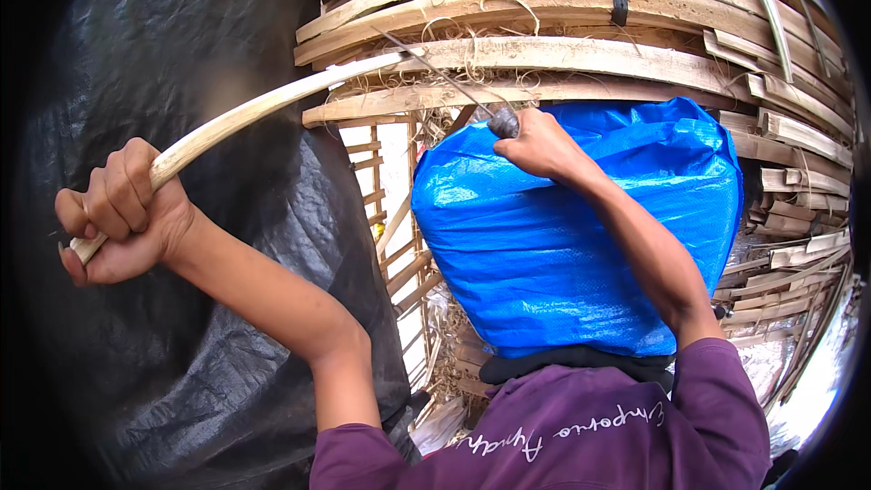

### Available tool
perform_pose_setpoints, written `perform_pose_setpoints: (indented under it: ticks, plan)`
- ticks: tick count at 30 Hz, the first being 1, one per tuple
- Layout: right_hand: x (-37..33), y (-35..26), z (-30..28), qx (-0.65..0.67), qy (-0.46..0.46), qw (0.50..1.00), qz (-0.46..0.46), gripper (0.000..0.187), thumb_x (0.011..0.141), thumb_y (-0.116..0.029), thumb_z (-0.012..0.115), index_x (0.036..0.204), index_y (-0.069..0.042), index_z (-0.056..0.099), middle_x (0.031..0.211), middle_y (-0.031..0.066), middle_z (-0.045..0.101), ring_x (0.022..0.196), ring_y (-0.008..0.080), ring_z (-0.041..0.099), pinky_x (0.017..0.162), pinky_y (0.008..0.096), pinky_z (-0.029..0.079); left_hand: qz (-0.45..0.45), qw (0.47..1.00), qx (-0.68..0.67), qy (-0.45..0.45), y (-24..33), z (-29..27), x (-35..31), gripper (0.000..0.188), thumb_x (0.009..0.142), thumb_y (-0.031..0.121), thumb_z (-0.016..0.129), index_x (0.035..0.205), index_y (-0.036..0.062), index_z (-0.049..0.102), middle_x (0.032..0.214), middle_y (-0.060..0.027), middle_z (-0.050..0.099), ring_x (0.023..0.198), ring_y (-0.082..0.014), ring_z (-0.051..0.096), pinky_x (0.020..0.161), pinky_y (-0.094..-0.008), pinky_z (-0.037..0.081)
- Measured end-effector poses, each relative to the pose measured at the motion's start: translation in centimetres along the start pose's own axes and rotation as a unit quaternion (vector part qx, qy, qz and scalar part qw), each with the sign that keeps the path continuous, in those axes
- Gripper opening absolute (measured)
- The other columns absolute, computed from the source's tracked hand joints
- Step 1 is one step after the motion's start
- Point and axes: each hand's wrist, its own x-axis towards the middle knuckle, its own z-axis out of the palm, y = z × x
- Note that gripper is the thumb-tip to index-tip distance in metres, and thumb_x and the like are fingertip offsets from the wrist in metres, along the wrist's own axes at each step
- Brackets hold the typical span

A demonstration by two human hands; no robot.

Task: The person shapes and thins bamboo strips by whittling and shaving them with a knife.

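Stacked wooden slats [508, 2] span the upper right of the frame; black plastic sheeting [136, 336] covers the left side. The workpiece, a pale, curved wooden rod [245, 115], runs from mid-left to upper centre. Judged handling: light, stiff with some spring, dry and moderately smooth; the thin far tip is probably the weakest part. Recommended hold: the thicker lower-left end, well apart from the blade.

The left hand [132, 213] is closed in a full fist around that end. The right hand [540, 145] grips the dark, wrapped handle of a knife [461, 89]; its blade crosses at the rod's far tip, though contact cannot be confirmed. A blue tarpaulin [562, 245] fills the centre right. Markings: white script lettering, inverted, on the purple shirt [590, 399] at lower centre.
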Motion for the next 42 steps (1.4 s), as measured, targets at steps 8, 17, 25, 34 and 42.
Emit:
perform_pose_setpoints:
  ticks: [8, 17, 25, 34, 42]
  plan:
    - [2.3, 5.4, 1.5, -0.007, 0.051, 0.998, 0.036, 0.024, 0.073, -0.016, 0.062, 0.090, 0.001, 0.066, 0.082, 0.0251, 0.068, 0.084, 0.0377, 0.069, 0.076, 0.0440, 0.051, 0.006, 0.999, 0.030, 0.015, -0.6, 0.3, 0.3, 0.031, 0.075, 0.034, 0.054, 0.060, 0.0223, 0.029, 0.038, 0.0102, 0.024, 0.034, -0.0004, 0.015, 0.044, -0.0210, 0.012]
    - [-2.4, -2.6, -0.1, 0.057, -0.024, 0.991, -0.123, 0.021, 0.073, -0.016, 0.064, 0.075, 0.003, 0.055, 0.062, 0.0144, 0.057, 0.058, 0.0195, 0.051, 0.061, 0.0396, 0.044, 0.026, 0.992, 0.101, 0.070, 0.7, 0.3, -0.7, 0.029, 0.075, 0.034, 0.053, 0.061, 0.0213, 0.031, 0.039, 0.0095, 0.024, 0.036, -0.0012, 0.016, 0.048, -0.0227, 0.015]
    - [2.2, 4.9, 1.3, 0.027, 0.020, 0.999, 0.024, 0.023, 0.073, -0.019, 0.063, 0.083, 0.001, 0.064, 0.077, 0.0225, 0.065, 0.075, 0.0324, 0.064, 0.071, 0.0427, 0.049, 0.051, 0.996, 0.041, 0.058, -1.2, 0.3, -1.2, 0.028, 0.078, 0.034, 0.054, 0.063, 0.0210, 0.034, 0.038, 0.0096, 0.024, 0.034, -0.0008, 0.015, 0.043, -0.0213, 0.013]
    - [-4.7, -6.9, 0.0, 0.097, -0.052, 0.978, -0.179, 0.015, 0.072, -0.011, 0.064, 0.072, 0.001, 0.055, 0.061, 0.0129, 0.056, 0.055, 0.0225, 0.051, 0.056, 0.0408, 0.041, 0.040, 0.999, 0.014, 0.017, -1.1, 1.9, -0.2, 0.031, 0.077, 0.031, 0.058, 0.063, 0.0209, 0.033, 0.038, 0.0096, 0.027, 0.032, 0.0004, 0.016, 0.040, -0.0202, 0.009]
    - [-0.3, 0.7, 0.0, 0.033, -0.013, 0.999, -0.006, 0.023, 0.073, -0.019, 0.065, 0.084, 0.001, 0.066, 0.080, 0.0244, 0.067, 0.077, 0.0368, 0.068, 0.072, 0.0446, 0.050, 0.048, 0.995, -0.050, -0.074, -1.9, 1.6, -1.3, 0.035, 0.083, 0.026, 0.061, 0.066, 0.0187, 0.032, 0.037, 0.0074, 0.031, 0.030, -0.0002, 0.020, 0.037, -0.0194, 0.010]
